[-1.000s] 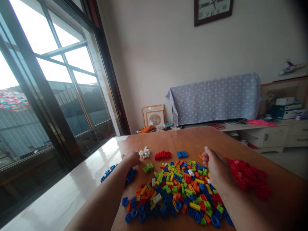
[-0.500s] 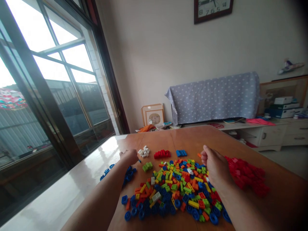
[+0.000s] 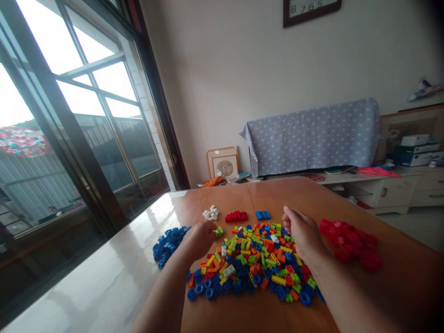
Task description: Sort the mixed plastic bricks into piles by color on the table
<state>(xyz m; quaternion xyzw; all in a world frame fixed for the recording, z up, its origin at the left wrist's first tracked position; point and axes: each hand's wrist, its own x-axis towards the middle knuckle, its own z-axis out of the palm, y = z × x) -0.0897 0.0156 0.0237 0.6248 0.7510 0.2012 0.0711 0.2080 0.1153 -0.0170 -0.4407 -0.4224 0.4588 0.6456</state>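
Bearings were taken from the centre of the mixed brick pile (image 3: 255,267), 12 o'clock pointing to the far edge of the desk (image 3: 222,319). The pile held orange, yellow, green, red, white and blue pieces, with round blue pieces (image 3: 209,293) along its 6 o'clock edge.

Left hand (image 3: 200,239): at 10 o'clock, fingers bent, tips at the small green bricks (image 3: 218,231); whether they gripped one could not be told. Blue pile (image 3: 169,245): between 9 and 10 o'clock, just beyond the left wrist, partly hidden by it.

Right hand (image 3: 301,230): at 2 o'clock, over the pile's edge, fingers curled toward the palm, thumb uppermost; could not tell whether a piece was held. Red pile (image 3: 350,244): between 2 and 3 o'clock, apart from the mixed pile.

Far side, left to right: white bricks (image 3: 211,212) clustered near 11 o'clock; red bricks (image 3: 236,216) lined up at 11; blue bricks (image 3: 262,215) side by side at 12. All three groups lay apart from one another.
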